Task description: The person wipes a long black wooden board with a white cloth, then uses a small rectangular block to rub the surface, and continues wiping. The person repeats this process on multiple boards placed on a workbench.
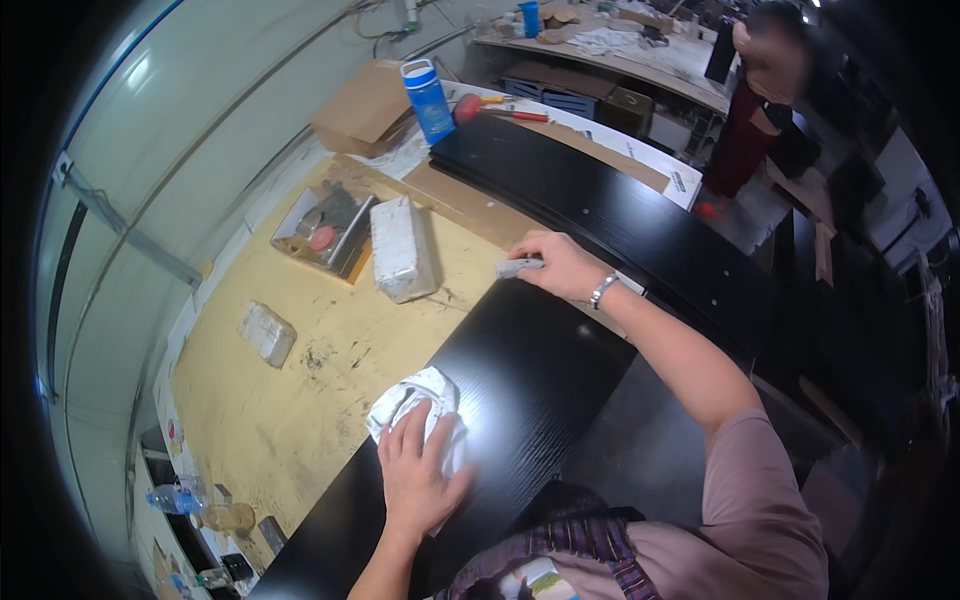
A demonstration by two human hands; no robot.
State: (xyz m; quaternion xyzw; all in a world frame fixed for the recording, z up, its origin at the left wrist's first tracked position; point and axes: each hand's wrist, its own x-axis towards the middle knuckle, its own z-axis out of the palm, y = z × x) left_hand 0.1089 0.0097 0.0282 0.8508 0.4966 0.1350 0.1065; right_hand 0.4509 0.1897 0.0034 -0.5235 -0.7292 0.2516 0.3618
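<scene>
A long black wood-grained panel [540, 345] lies in front of me, partly over the yellowed work surface. My left hand [415, 480] lies with fingers spread on a crumpled white cloth [433, 385], on the panel's near left part. The thumb is out to the side, slightly blurred. At the panel's far end, my right hand [560, 265] is closed around a small grey block-like piece [518, 267]. Its exact kind I cannot make out. The fingers hide part of it.
A white-wrapped block [398, 250], a smaller one [267, 333] and an open box [315, 225] of odds and ends stand left. Stacked black panels [610, 205], a blue bottle [428, 103] and a cardboard box [365, 105] are farther back. Another person [760, 110] stands far right.
</scene>
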